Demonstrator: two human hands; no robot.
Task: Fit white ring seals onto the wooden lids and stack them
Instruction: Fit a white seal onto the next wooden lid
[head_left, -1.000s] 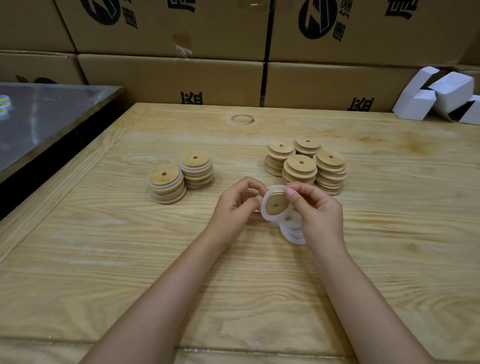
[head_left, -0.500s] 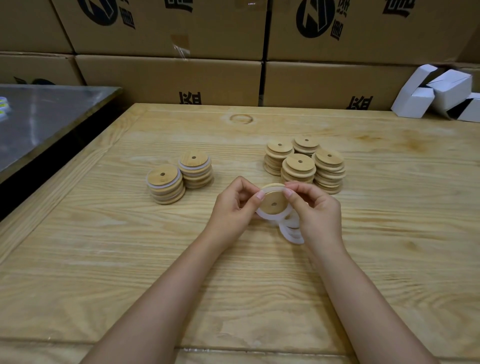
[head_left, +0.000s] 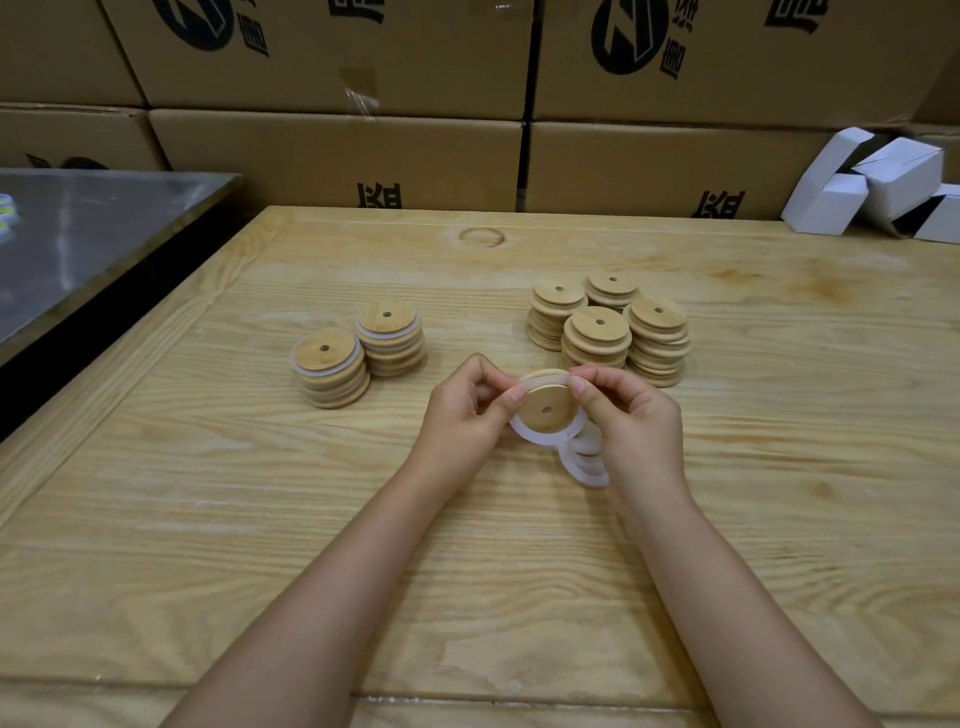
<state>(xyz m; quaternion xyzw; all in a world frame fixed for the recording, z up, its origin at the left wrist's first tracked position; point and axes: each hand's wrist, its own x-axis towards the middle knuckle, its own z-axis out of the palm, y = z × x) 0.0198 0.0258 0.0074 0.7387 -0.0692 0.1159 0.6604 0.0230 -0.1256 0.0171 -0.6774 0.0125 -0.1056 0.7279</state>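
Both hands hold one round wooden lid (head_left: 546, 410) with a centre hole, just above the wooden table (head_left: 260, 493). A white ring seal (head_left: 524, 434) hangs around the lid's lower edge, partly pulled on. My left hand (head_left: 462, 415) pinches the lid's left rim. My right hand (head_left: 631, 426) presses its top right rim and also carries several spare white rings (head_left: 587, 467) below its fingers. Two stacks of lids with white seals (head_left: 358, 358) stand to the left. Several stacks of bare wooden lids (head_left: 608, 327) stand behind my hands to the right.
Cardboard boxes (head_left: 337, 156) wall off the table's far side. White folded cartons (head_left: 878, 187) lie at the back right corner. A metal-topped table (head_left: 88, 228) stands to the left across a dark gap.
The white ring has been worked down over the lid, from standing around its face to sitting on its lower rim. Both hands have stayed in place.
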